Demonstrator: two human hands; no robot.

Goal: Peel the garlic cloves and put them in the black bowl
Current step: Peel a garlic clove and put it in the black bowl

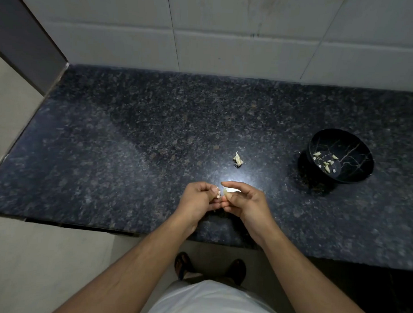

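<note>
My left hand (199,198) and my right hand (243,199) meet over the near middle of the dark granite counter (131,142). Between their fingertips is a small pale garlic clove (225,192); my right thumb and fingers pinch it. My left fingertips hold a flake of papery skin (217,192) right beside the clove. A black bowl (355,142) with pale vein lines stands to the right, tilted toward me, with several peeled cloves (326,161) inside. A small heap of garlic skins (238,159) lies on the counter just beyond my hands.
A white tiled wall (228,40) runs along the back of the counter. A dark panel (25,33) closes the left end. The counter's front edge passes under my forearms, and my feet in sandals show on the floor below.
</note>
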